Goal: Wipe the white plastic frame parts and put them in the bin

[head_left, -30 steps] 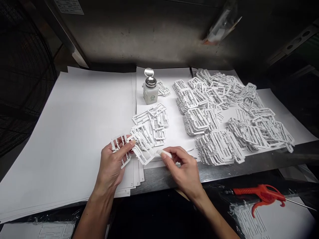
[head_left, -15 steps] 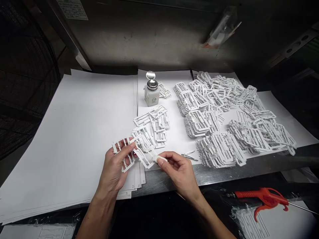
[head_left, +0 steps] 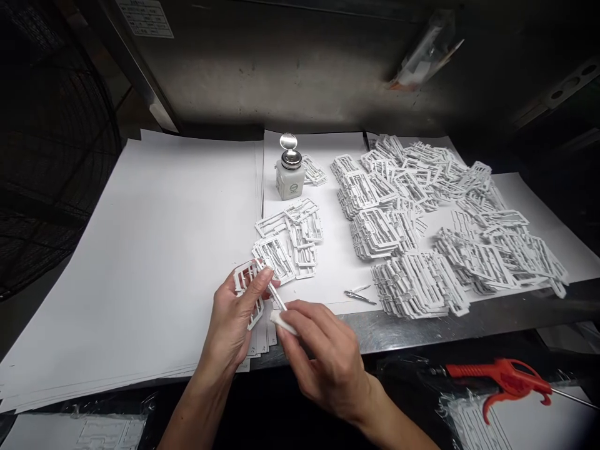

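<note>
My left hand [head_left: 237, 309] is closed on white slotted frames [head_left: 244, 278], thumb on top, at the table's front edge. One narrow frame, seen nearly edge-on, points from the thumb toward my right hand [head_left: 323, 353]. That hand pinches a small white pad [head_left: 283, 321], which touches or nearly touches the near end of the narrow frame. Just beyond my hands lies a loose group of similar frames [head_left: 305, 228]. Behind them stands a white bottle [head_left: 290, 180] with its metal lid raised.
Large stacks of white frames [head_left: 412, 281] cover the right side. Tweezers [head_left: 360, 296] lie near the front edge. White sheets [head_left: 178, 237] spread across the left. A red air gun [head_left: 504, 378] lies below the edge at right, and a bag [head_left: 424, 53] hangs behind.
The held frame has turned from facing up to nearly edge-on. My right hand has rolled over and moved slightly down with the white pad. The whole view has shifted a little.
</note>
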`<action>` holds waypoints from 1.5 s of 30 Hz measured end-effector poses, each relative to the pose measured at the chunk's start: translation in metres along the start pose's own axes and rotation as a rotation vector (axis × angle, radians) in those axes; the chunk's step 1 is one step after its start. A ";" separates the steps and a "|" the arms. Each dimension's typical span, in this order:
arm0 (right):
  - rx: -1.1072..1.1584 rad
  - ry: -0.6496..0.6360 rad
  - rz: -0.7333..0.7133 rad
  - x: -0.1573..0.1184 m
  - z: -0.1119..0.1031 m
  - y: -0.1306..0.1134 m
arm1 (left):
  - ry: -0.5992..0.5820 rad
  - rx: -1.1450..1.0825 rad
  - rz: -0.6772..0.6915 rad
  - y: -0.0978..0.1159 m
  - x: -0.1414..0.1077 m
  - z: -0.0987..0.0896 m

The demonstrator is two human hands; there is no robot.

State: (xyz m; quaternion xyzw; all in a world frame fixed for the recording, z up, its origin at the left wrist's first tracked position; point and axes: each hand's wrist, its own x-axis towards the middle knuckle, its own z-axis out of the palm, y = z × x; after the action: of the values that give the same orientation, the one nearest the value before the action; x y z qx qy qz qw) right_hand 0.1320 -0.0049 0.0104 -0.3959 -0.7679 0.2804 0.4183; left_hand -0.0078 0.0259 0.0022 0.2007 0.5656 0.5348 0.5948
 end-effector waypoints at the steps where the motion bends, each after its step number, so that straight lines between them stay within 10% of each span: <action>1: 0.009 -0.015 0.008 -0.001 0.001 -0.002 | 0.015 0.023 0.012 0.000 0.000 0.000; 15: -0.023 0.019 0.233 0.010 0.002 0.007 | 0.216 0.526 0.322 0.005 -0.007 -0.002; 33: -0.005 0.042 0.350 0.014 -0.001 0.022 | 0.221 0.441 0.338 0.005 -0.009 -0.002; 39: 0.571 -0.040 0.633 0.019 -0.008 0.015 | 0.161 0.202 0.250 -0.003 -0.003 -0.001; 45: 0.656 -0.046 0.514 0.025 -0.005 -0.008 | 0.003 0.005 -0.039 -0.004 -0.011 0.003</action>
State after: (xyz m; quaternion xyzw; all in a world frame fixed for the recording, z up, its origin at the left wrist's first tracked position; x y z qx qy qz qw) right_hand 0.1247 0.0120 0.0293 -0.4141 -0.5231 0.6142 0.4215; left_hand -0.0014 0.0164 0.0048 0.1904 0.5717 0.5221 0.6035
